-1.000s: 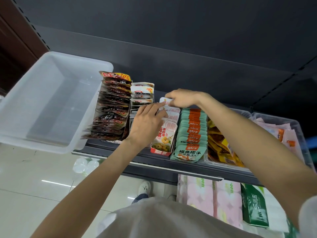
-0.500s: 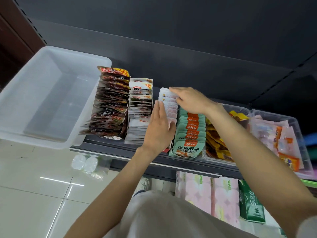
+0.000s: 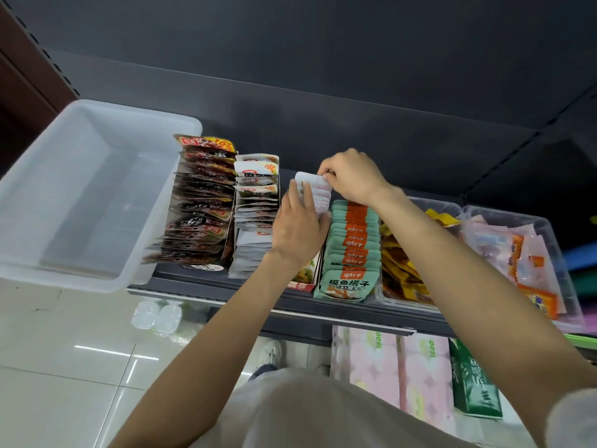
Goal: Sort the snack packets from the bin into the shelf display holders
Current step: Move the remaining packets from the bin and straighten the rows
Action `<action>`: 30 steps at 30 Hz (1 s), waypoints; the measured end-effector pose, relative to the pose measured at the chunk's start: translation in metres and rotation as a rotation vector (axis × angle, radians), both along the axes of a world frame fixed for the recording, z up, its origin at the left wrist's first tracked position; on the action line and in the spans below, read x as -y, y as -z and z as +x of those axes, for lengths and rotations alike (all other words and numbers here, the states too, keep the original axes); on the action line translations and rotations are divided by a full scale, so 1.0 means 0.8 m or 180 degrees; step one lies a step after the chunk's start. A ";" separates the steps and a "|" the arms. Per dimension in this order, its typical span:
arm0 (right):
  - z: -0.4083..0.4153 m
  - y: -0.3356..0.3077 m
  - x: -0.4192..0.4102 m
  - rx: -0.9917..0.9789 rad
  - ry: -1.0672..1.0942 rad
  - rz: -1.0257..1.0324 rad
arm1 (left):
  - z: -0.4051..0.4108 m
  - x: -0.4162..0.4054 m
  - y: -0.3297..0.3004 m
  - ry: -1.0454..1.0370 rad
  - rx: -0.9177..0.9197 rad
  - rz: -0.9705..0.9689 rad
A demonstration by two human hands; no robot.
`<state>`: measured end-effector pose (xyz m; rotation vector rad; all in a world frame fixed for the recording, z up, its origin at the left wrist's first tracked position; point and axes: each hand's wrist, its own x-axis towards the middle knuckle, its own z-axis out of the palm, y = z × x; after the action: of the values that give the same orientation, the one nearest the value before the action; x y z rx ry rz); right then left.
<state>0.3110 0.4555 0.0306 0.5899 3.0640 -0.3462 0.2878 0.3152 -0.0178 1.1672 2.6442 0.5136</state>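
Middle of the frame: white-and-pink packets [image 3: 315, 192] standing in a row in their red-fronted holder [image 3: 305, 279] on the dark shelf [image 3: 200, 282], squeezed between the white packet row [image 3: 255, 221] on one side and the green-and-orange row [image 3: 350, 250] on the other. Left hand [image 3: 298, 226] laid flat along the near part of the row, fingers straight, pressing the packets toward the back. Right hand [image 3: 350, 177] up at the back end, fingers curled, pinching the top edge of the rearmost packets. Bin [image 3: 29, 189] at upper left of the frame, looks emptied out, so probably close to done and just tidying this row.

For doing this bit well, as a guess: keep the flat left palm as a stop so nothing flops forward, tuck the pinched packets straight down behind the rest, not at an angle. Worth watching the neighbours too, since both rows sit right against this one and a stray corner could slide under them. Thin foil-type packs, likely slippery, so light even pressure rather than a hard shove. Dark red packet row [image 3: 200, 202] beside the bin already stacked, no need to touch.
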 end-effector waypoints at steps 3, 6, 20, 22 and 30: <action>-0.001 -0.005 0.002 0.0056 -0.0101 0.0126 | -0.004 0.011 0.003 0.0086 -0.0214 0.0229; -0.003 -0.012 0.001 0.0195 -0.0288 0.0068 | -0.010 0.026 0.002 0.0280 -0.0431 0.0518; -0.020 -0.010 0.019 0.0958 -0.0751 -0.0398 | -0.025 0.047 -0.001 0.0380 -0.0664 0.1015; -0.021 -0.012 0.013 0.0857 -0.0683 -0.0579 | -0.025 0.048 0.000 0.0370 -0.0641 0.1022; -0.012 -0.007 0.012 0.0562 -0.0416 -0.0517 | -0.027 0.045 -0.001 0.0339 -0.0599 0.1022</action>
<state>0.3017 0.4456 0.0358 0.3886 2.8522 -0.5046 0.2661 0.2792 -0.0167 1.5065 2.7031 0.8728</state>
